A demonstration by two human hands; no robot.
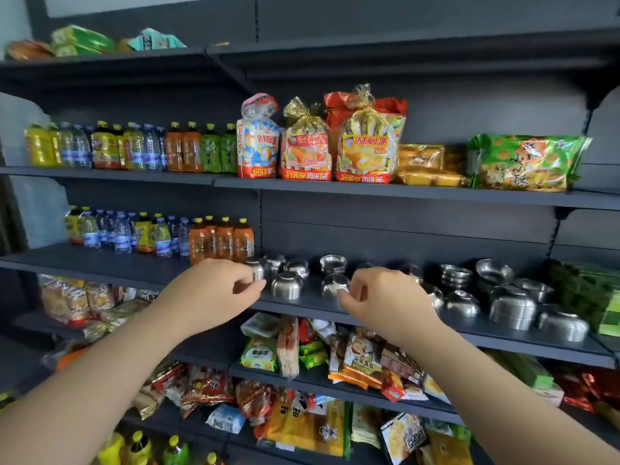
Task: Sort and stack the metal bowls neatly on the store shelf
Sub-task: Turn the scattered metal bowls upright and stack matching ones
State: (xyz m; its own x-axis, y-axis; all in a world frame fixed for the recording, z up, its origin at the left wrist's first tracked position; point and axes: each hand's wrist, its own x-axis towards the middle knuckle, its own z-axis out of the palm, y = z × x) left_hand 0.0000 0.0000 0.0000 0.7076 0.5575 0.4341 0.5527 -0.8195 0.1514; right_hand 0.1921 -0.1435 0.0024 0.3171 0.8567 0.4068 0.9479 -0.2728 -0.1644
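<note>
Several small metal bowls stand scattered along the dark shelf (469, 325), most upside down, some in short stacks. My left hand (214, 290) pinches the leftmost upturned bowl (257, 269) between thumb and fingers. An inverted bowl (287, 285) sits just right of it. My right hand (379, 297) has curled fingers at the rim of a tilted bowl (333, 282); whether it grips is unclear. Behind stands a short upright stack (332, 263). Further right are an upright stack (454, 275), an inverted stack (511, 308) and a single inverted bowl (562, 323).
Orange drink bottles (221, 239) stand close left of the bowls on the same level. Green packets (593, 290) border the bowls on the right. Snack bags (362, 357) fill the shelf below, cake bags (307, 149) the shelf above.
</note>
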